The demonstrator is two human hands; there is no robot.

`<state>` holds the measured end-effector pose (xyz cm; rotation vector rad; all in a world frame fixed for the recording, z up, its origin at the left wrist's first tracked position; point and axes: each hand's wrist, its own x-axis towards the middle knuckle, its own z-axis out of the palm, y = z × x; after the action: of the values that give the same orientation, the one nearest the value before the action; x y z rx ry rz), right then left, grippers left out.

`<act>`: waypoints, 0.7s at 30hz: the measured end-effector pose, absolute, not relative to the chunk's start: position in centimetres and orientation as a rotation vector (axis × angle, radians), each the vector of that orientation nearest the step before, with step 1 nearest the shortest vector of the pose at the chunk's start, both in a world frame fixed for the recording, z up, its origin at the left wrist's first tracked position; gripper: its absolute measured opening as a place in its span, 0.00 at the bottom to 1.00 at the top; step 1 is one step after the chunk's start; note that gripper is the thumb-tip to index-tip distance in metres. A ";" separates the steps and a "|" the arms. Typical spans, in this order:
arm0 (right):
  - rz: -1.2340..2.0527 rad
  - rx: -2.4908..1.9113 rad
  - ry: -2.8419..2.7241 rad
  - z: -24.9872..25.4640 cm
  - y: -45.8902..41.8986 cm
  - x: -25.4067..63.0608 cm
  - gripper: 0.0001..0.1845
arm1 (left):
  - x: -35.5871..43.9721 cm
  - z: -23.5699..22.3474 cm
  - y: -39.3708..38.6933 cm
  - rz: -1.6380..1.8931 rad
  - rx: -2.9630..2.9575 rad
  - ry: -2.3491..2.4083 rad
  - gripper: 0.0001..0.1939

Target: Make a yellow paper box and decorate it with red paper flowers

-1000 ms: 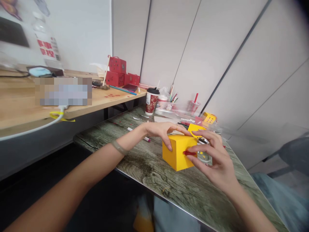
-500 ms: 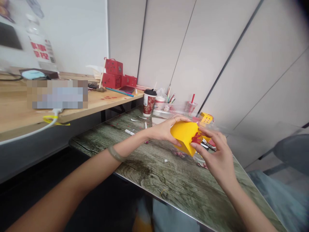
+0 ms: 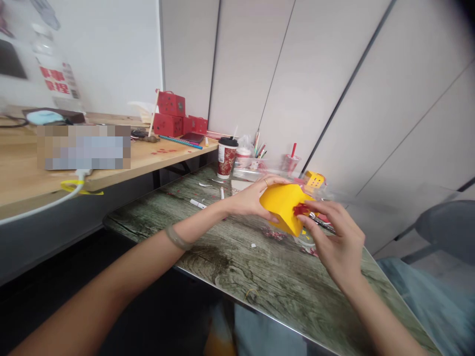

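Note:
A yellow paper box (image 3: 280,201) is tilted above the table in the grip of my left hand (image 3: 249,199), its thumb below and fingers over the top. My right hand (image 3: 336,242) is at the box's right side, thumb and fingertips closed on a small red paper cutout (image 3: 300,210). The cutout lies against or just inside that side of the box; I cannot tell which. Behind the right hand, dark-handled scissors or pens (image 3: 323,223) are partly hidden. A second yellow box (image 3: 314,179) with punched holes stands farther back.
On the grey wood-grain table (image 3: 222,252) are a lidded red cup (image 3: 226,158), a white marker (image 3: 198,203) and paper scraps. Several red boxes (image 3: 168,124) are stacked on the wooden desk (image 3: 178,154) at left. A chair (image 3: 445,227) stands at right.
My right fingers have shifted slightly with the red cutout, which now shows less, nearer the box's side. The left hand keeps its hold. The whole view has moved a little.

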<state>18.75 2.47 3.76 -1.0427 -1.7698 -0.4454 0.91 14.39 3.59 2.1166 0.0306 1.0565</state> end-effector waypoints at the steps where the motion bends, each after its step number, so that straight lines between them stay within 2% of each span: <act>1: -0.429 -1.034 -1.776 3.9 2.5 18.9 0.17 | 0.9 3.6 14.5 1.047 2.069 0.016 0.40; 4: -0.357 -1.005 -1.824 4.7 2.5 19.5 0.26 | 0.6 3.6 15.0 0.942 1.888 -0.041 0.40; 12: -0.111 -0.964 -2.025 5.8 1.9 20.0 0.18 | -0.6 3.7 15.3 0.454 1.676 -0.129 0.38; 21: -0.180 -1.010 -2.131 5.6 1.8 19.0 0.27 | -0.6 3.8 15.0 0.262 1.778 -0.116 0.35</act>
<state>19.05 1.75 5.65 -1.0101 -2.1306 -0.1800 -0.62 15.03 3.76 1.7775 -0.1162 0.2623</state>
